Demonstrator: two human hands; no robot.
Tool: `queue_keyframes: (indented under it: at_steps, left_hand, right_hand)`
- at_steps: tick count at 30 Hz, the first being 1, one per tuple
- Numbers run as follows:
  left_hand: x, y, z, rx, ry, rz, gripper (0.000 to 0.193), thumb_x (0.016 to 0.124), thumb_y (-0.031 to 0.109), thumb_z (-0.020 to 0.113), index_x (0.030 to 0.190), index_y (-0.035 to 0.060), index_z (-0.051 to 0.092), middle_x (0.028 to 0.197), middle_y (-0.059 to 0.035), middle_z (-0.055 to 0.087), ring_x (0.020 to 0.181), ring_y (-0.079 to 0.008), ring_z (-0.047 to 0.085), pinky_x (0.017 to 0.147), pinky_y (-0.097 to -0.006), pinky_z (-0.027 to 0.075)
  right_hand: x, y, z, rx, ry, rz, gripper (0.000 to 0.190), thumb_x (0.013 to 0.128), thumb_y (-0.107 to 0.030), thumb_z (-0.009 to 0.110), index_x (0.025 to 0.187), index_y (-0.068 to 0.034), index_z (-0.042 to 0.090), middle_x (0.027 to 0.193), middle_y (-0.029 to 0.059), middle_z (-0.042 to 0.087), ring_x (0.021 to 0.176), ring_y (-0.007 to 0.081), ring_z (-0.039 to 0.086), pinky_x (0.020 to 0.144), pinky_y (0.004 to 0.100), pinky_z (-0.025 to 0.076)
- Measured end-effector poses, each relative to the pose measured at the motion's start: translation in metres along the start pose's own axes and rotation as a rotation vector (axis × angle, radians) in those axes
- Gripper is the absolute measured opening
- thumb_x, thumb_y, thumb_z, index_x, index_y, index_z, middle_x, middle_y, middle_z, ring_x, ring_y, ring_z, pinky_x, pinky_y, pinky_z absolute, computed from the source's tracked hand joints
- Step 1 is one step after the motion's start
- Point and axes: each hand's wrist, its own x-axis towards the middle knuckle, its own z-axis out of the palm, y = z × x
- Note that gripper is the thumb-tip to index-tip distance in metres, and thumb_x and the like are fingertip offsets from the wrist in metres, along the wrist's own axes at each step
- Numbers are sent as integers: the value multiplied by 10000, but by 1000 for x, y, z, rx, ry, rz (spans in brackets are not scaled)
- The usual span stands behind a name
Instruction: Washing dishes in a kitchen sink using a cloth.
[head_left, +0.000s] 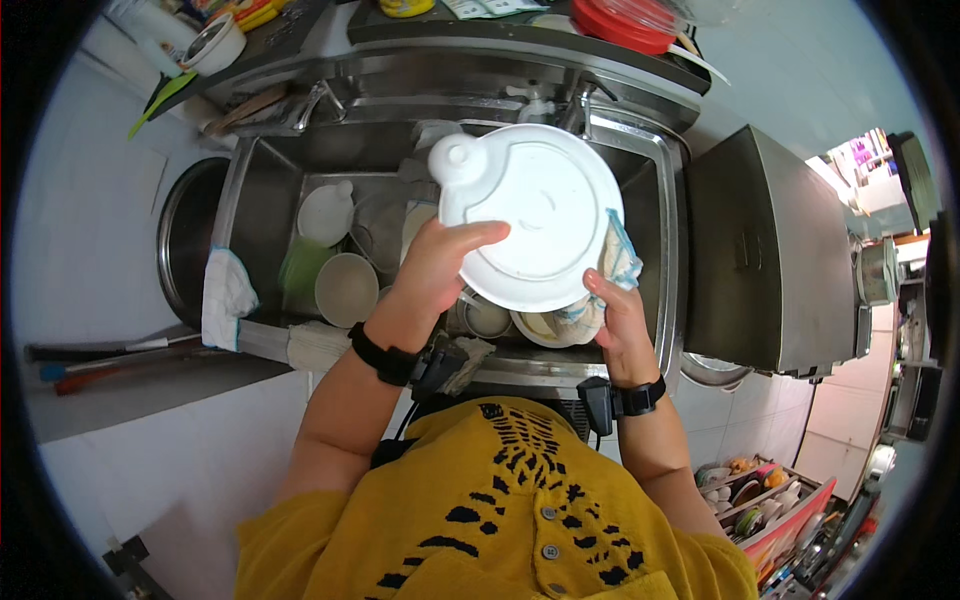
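Observation:
A white round plate (551, 206) with a small round sauce cup at its upper left is held above the steel sink (667, 247). My left hand (439, 262) grips its left side, thumb lying across the face and fingers hidden beneath. At the lower right rim, my right hand (622, 311) pinches the plate together with a white cloth (622, 251) with blue edging, which is bunched under and beside the rim. Below in the sink are a white bowl (346, 289), a smaller white dish (326, 214), a green container (304, 262) and a metal cup (486, 319).
Two taps (319, 105) (577, 105) rise at the sink's back edge. A white cloth (225, 296) hangs over the left rim, and a grey rag (319, 345) lies on the front rim. A steel cabinet (757, 247) stands close on the right. Red lids (626, 26) rest on the back shelf.

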Motion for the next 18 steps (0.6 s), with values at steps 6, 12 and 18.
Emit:
queue_keyframes:
  at_steps: [6, 12, 18]
  left_hand:
    - [0, -37, -6, -266, 247, -2, 394, 795, -20, 571, 1181, -25, 491, 1106, -125, 586, 1027, -248, 580, 875, -350, 490]
    - [8, -71, -8, -286, 448, 30, 340, 824, 10, 560, 1161, 3, 511, 1112, -102, 584, 1015, -223, 580, 884, -351, 480]
    - [20, -105, -34, -368, 406, 1, 261, 873, 70, 512, 1119, -13, 538, 1076, -105, 587, 943, -196, 596, 814, -328, 496]
  right_hand:
    - [33, -2, 8, -1077, 223, -531, 486, 811, -220, 661, 1227, -29, 496, 1214, 180, 517, 1046, 289, 555, 857, 363, 475]
    - [42, 33, 16, -1640, 203, -891, 268, 814, -167, 621, 1068, -82, 621, 1187, 201, 530, 1136, 388, 479, 972, 442, 376]
    - [26, 67, 44, -1300, -142, -803, 345, 793, -45, 588, 1137, -67, 560, 1195, 134, 551, 1171, 320, 481, 1022, 437, 344]
